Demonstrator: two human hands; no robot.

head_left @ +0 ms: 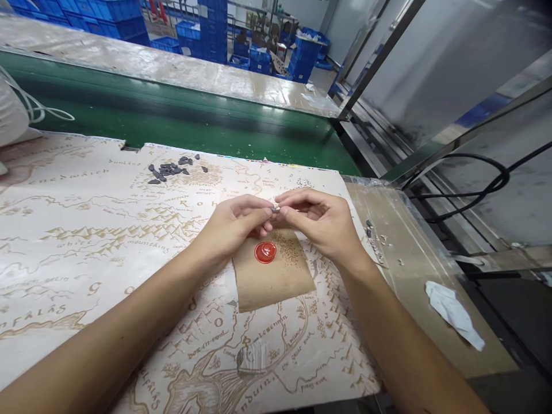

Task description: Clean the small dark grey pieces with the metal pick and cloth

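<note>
The left hand (233,221) and right hand (319,221) pinch a small pale fragment (276,206) above a red wax seal (265,252) on brown paper (276,282). The printed map (86,241) beneath reads "white mountains".

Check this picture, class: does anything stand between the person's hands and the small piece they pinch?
Nothing visible does: the left hand and right hand meet at the small piece, with their fingertips directly on it.

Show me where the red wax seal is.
In the head view, the red wax seal sits on a brown paper sheet, just below the left hand and right hand, atop the map-printed mat.
</note>
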